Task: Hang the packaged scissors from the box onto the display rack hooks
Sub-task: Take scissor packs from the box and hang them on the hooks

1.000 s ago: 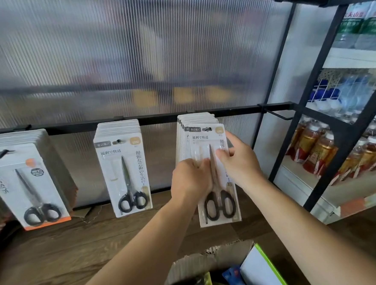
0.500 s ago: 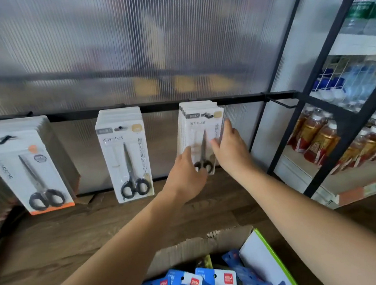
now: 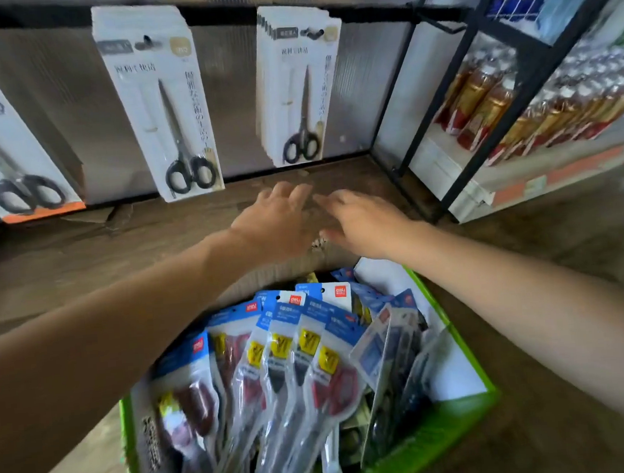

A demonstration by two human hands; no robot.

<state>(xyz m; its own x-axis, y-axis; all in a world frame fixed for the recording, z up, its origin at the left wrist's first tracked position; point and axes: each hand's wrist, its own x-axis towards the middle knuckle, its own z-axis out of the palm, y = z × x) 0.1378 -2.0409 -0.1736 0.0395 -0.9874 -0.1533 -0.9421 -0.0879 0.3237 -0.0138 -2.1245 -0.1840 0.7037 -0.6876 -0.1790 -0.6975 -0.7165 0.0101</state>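
Both hands have come off the right-hand stack of white-carded, black-handled scissors, which they were pressing half a second ago, and our view has tipped down toward the box. That stack now hangs free on its black wire hook under the black rail with its cards flush. We take that hanging as finished.

We find the left hand and the right hand both empty. Their fingers are loose and slightly spread, palms down. They are close together over the brown wooden shelf board, just past the box's far flap.

The green-rimmed cardboard box sits nearer us, between the forearms. Inside it, blue-headed clear packs of red-handled scissors lean with their headers up and away from us. We judge this leaves the punched tops easy to pinch. Many packs remain, so the task is well short of done.

The middle stack of white cards and the left stack with an orange bottom strip occupy their own hooks. One bare black hook juts from the rail at far right. We reckon it a likely home for the blue packs, though we cannot be sure.
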